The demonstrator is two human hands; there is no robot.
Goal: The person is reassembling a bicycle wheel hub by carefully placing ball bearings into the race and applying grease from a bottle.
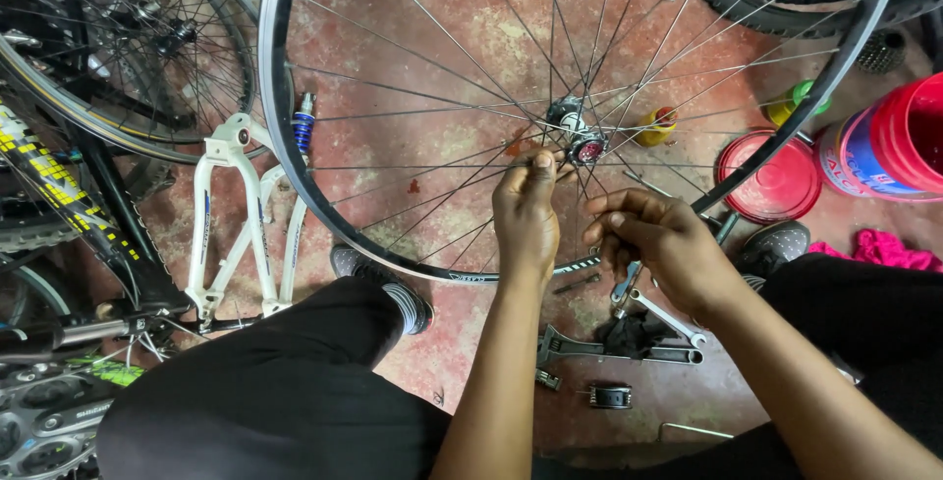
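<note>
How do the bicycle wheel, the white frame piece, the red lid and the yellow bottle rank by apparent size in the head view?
1. Bicycle wheel
2. White frame piece
3. Red lid
4. Yellow bottle, smallest, though partly behind spokes and farther from the camera.

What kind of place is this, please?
Probably a bicycle repair workshop: a spoked wheel under both hands, spanners on the red concrete floor, and a white bicycle frame beside other wheels.

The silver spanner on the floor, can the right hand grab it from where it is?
Probably yes. The silver spanner lies on the floor just below the right hand, on the near side of the wheel rim, with nothing over it. The hand is pinching spokes, so it must let go.
</note>
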